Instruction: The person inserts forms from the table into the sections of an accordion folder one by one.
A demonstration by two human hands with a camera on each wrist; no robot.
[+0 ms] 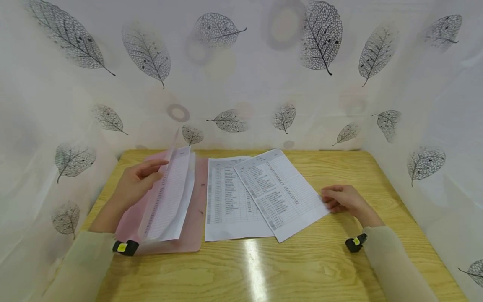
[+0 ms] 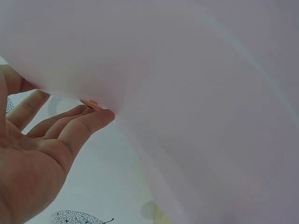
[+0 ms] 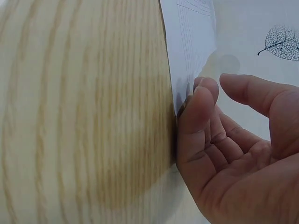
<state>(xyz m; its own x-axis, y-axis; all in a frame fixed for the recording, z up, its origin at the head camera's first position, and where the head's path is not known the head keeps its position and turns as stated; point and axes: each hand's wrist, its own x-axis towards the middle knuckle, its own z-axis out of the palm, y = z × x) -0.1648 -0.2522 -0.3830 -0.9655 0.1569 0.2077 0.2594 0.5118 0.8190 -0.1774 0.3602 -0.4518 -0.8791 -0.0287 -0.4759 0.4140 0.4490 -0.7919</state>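
My left hand (image 1: 136,184) pinches the raised translucent cover (image 2: 187,93) of a pink folder (image 1: 194,239), its fingertips at the cover's edge. Inside the folder, printed sheets (image 1: 175,201) stand partly lifted, leaning with the cover. To its right lies a printed table sheet (image 1: 234,228), and a second printed sheet (image 1: 281,193) overlaps it at a slant. At that slanted sheet's lower right corner is my right hand (image 1: 345,199). Its loosely bent fingers touch the paper edge, and in the right wrist view the thumb (image 3: 252,91) stands apart from them.
Everything lies on a wood-grain table (image 1: 211,272). Pale sheeting with leaf prints (image 1: 234,84) hangs behind the table and along both sides. Two small dark clips or slots (image 1: 201,212) show on the folder's inner right side. Each wrist carries a small black camera (image 1: 354,243).
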